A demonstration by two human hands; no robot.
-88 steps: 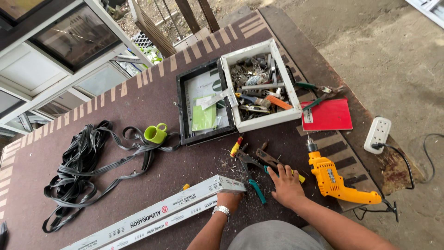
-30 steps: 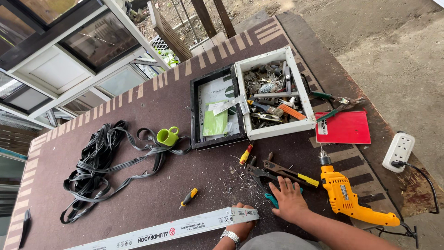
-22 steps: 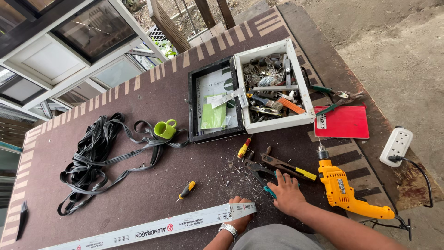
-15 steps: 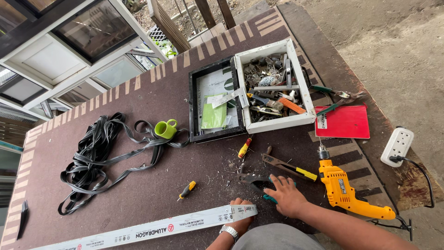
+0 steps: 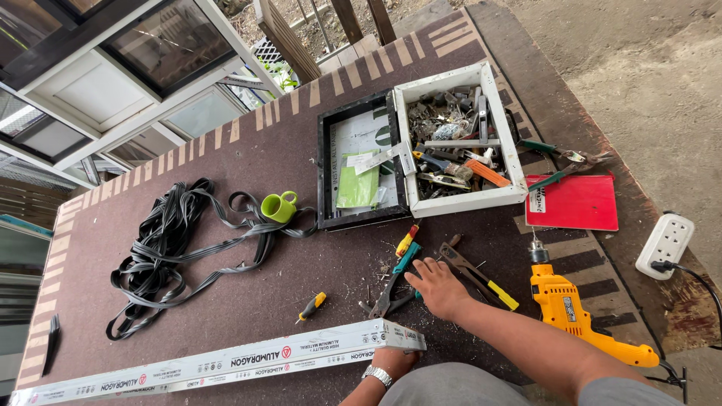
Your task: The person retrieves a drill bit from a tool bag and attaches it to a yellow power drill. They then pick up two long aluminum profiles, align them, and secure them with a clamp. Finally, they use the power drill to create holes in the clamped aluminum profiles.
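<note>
On the dark brown table (image 5: pixel 226 248), the right hand (image 5: pixel 440 289) pinches the teal-handled pliers (image 5: pixel 396 282); the left hand (image 5: pixel 392 359) grips the long white wrapped aluminium profile (image 5: pixel 218 365).

A green mug (image 5: pixel 280 206) sits beside coiled black rubber strip (image 5: pixel 169 252). A yellow drill (image 5: pixel 573 314) lies below a red folder (image 5: pixel 575 203), near a white power strip (image 5: pixel 665 245).

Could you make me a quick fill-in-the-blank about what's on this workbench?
1. The right hand touches pliers with ___ handles.
2. The left hand grips the end of a long ___ bar.
3. The mug beside the black strips is ___.
4. The drill is ___.

Missing words: teal; white; green; yellow
</note>
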